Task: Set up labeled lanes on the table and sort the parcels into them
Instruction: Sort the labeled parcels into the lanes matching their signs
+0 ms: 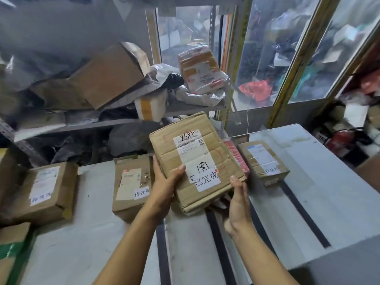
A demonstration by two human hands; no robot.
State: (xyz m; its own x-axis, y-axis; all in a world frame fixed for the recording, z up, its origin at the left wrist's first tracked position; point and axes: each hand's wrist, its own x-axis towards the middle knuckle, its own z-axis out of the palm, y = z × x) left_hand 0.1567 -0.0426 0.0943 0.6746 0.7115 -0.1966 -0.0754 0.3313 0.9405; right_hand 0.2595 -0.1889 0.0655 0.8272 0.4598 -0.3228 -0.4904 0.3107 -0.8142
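Far left edge of the table [98, 233]: a brown parcel [41, 192] lying flat, white slip with handwriting on its near end. Next along, near the rear edge, a second parcel [131, 182], also flat, handwritten slip at its near right corner. Just right of that, a black tape strip [163, 254] running from near edge toward the rear, marking a lane.

Centre: left hand [164, 194] under and around the left side of a large carton [195, 161], thumb over the top face beside a white label [205, 175] with handwritten characters; left grip closed round the carton. Carton tilted, raised off the table, between the first and a second tape strip [220, 243]. Right hand [239, 204] at the carton's near right corner, fingers straight, fingertips touching the edge; right grip flat and loose, holding nothing. Behind the carton, partly hidden, a red package [238, 157].

Right of the second strip, near the rear edge, a small parcel [263, 161] with a slip on its near end. Beyond it, a third tape strip [304, 214] slanting toward the right edge.

Off the table at far right, a red fire extinguisher [339, 140].
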